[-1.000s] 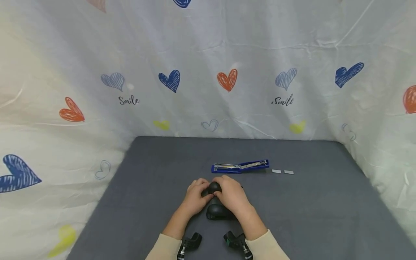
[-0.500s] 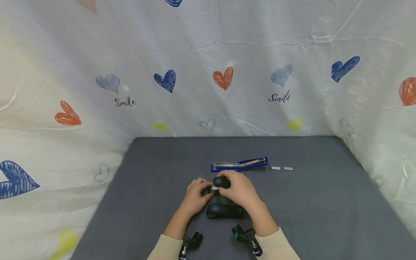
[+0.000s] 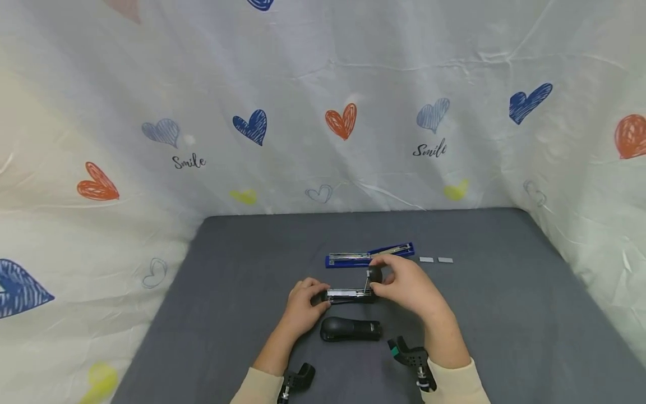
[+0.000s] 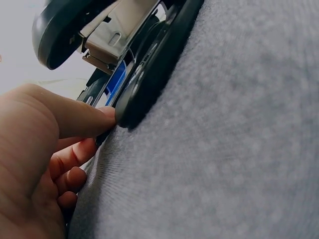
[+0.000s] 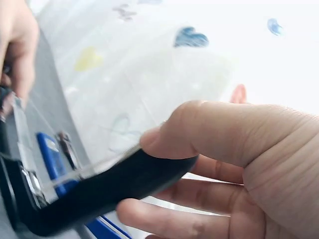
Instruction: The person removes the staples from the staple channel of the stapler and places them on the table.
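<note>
Between the hands lies a black stapler (image 3: 348,299), its top cover swung up at the right end so that the metal staple channel shows. My left hand (image 3: 301,307) pinches the left end of its base; the left wrist view has the thumb against that base (image 4: 144,92). At the other end, my right hand (image 3: 411,286) grips the raised cover (image 3: 374,274). In the right wrist view the thumb lies on one side of the dark cover (image 5: 114,186), with fingers on the other side.
A second black stapler (image 3: 350,329), closed, lies nearer the person. Behind the hands is a blue stapler (image 3: 348,260), folded open. To its right sit two small staple strips (image 3: 426,260). A grey cloth (image 3: 504,314) covers the table, with a heart-patterned curtain (image 3: 383,157) behind.
The right hand has lifted the black stapler's cover and swung it over to the right, baring the staple channel. The left hand has stayed at the base's left end.
</note>
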A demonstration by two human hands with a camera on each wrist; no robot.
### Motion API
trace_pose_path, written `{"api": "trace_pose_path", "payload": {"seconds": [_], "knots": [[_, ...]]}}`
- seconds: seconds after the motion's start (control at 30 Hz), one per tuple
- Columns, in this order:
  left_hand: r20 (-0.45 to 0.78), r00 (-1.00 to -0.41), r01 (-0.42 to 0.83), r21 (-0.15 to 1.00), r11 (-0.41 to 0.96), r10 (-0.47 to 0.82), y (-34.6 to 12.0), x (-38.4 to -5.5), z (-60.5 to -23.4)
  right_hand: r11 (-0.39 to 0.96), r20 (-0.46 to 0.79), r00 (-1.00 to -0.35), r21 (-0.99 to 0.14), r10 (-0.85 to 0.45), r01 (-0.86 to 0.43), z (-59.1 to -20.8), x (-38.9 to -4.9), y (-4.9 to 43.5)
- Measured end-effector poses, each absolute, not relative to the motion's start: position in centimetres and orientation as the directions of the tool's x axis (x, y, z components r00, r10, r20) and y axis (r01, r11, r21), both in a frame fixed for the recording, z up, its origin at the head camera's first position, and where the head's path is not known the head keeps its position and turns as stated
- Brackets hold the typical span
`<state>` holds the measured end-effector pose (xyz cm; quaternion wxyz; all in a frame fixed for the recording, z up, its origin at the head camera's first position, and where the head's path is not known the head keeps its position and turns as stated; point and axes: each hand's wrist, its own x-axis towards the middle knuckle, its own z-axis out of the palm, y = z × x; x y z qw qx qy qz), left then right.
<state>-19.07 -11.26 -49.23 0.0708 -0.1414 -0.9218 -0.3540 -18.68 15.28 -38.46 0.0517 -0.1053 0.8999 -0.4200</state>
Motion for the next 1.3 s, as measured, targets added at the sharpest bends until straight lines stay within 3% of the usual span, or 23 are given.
{"api": "trace_pose_path", "payload": {"seconds": [0.27,0.67,0.9,1.3], "knots": [[0.219,-0.957,0.287,0.64,0.713,0.189,-11.1,-18.9,-48.9,0.599,-0.048,-0.97,-0.793,-0.238,-0.107,-38.1,-18.7,18.2],[0.214,-0.957,0.288,0.634,0.717,0.194,-11.2,-19.1,-49.0,0.734,-0.178,-0.968,-0.679,-0.177,-0.01,-38.3,-18.5,20.8],[0.217,-0.957,0.289,0.636,0.715,0.194,-11.3,-19.0,-49.1,0.748,-0.213,-0.964,-0.664,-0.157,0.025,-38.8,-18.8,21.0],[0.206,-0.958,0.285,0.635,0.718,0.198,-11.3,-19.2,-49.0,0.764,-0.066,-0.986,-0.641,-0.156,-0.078,-37.3,-18.3,19.3]]}}
